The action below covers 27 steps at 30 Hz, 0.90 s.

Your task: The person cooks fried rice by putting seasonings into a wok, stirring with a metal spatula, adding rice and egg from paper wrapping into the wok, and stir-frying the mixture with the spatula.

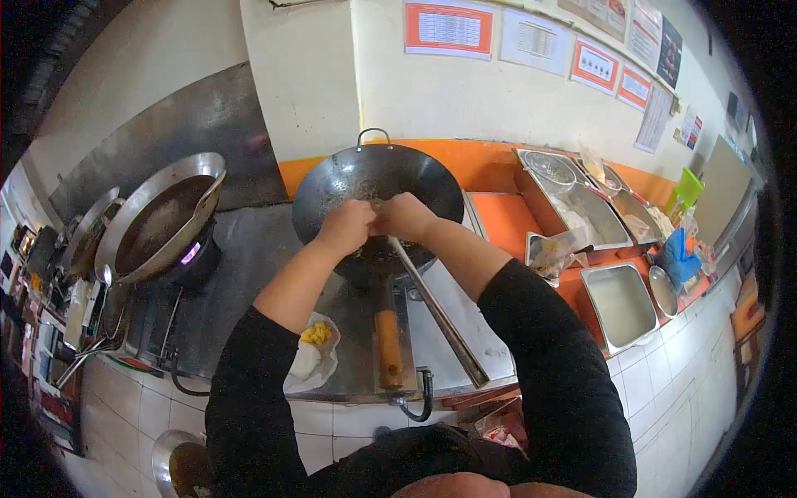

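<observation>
Both hands meet over a large dark wok (332,178) with a wooden handle (388,349). My left hand (349,226) has its fingers closed in a pinch, and my right hand (404,217) is closed right against it. Something small and brownish seems to lie between the fingertips, but the fingers hide it. A ladle or spatula with a long metal handle (440,314) leans in the wok, its far end under my hands. Left of the wooden handle, a white plate (330,365) holds white rice (305,360) and yellow pieces (316,334).
On the left stand a second wok (158,220) with dark liquid and metal utensils (87,353). To the right are a metal tray (594,212), a pan of pale liquid (621,307) and a blue bag (679,259). A bowl (178,465) is at lower left.
</observation>
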Tool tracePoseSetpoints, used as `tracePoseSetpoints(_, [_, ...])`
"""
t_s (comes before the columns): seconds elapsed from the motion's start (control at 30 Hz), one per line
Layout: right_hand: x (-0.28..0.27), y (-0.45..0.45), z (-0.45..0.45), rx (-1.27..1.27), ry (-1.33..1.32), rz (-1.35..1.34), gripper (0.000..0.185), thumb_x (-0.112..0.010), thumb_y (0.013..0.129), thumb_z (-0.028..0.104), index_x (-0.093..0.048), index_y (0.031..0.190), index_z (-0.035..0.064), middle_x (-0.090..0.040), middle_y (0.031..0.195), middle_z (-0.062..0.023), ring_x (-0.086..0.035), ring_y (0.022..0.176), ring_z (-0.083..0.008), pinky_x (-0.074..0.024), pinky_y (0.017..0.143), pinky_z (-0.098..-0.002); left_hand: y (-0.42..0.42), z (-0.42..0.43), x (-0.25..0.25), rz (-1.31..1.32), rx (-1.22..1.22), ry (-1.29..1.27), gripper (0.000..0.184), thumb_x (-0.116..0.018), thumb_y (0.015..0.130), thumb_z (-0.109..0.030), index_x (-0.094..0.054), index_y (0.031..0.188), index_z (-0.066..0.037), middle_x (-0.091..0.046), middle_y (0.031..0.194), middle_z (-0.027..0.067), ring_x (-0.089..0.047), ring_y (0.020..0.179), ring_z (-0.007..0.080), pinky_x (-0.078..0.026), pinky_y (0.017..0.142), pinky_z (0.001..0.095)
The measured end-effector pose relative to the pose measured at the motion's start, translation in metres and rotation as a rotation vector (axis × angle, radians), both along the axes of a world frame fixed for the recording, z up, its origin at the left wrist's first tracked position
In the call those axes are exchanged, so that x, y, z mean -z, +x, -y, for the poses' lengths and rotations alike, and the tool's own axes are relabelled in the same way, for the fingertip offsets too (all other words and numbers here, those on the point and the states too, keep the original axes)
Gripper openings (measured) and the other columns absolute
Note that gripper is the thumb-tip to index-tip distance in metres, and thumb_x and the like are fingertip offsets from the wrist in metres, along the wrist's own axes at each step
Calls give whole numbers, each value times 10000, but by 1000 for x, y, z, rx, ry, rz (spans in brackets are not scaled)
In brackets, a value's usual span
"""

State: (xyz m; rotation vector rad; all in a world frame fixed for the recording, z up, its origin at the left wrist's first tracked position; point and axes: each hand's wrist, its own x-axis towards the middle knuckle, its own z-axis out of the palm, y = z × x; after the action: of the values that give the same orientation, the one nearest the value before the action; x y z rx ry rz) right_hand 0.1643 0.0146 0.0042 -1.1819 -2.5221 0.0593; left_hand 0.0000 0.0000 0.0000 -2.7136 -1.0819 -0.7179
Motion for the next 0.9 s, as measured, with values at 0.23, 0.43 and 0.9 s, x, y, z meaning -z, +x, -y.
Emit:
tracePoseSetpoints(0.23, [-8,-19,-14,-119,-65,-95,335,-657,642,383,-637,722,58,-581,661,-155,-557,602,-304,-441,587,-349,-20,0,9,279,-87,-67,95,-550,645,-26,-594,729,-22,-553,726,144,-539,721,332,-435,643,387])
tracePoseSetpoints(0.43, [-10,-23,-17,-79,-42,-72,299,-651,663,338,-634,725,46,-578,654,-163,-556,598,-316,-446,600,-353,-27,-12,4,361,-71,-125,120,-568,677,-83,-627,779,-60,-571,762,137,-550,719,325,-440,653,377])
tracePoseSetpoints(0.9, [-5,-16,-24,-103,-104,-43,212,-680,605,244,-644,747,91,-610,714,-117,-582,664,-273,-449,642,-345,-23,-12,-6,96,-265,-326,88,-582,681,-109,-621,743,-59,-578,739,159,-562,727,328,-441,656,402])
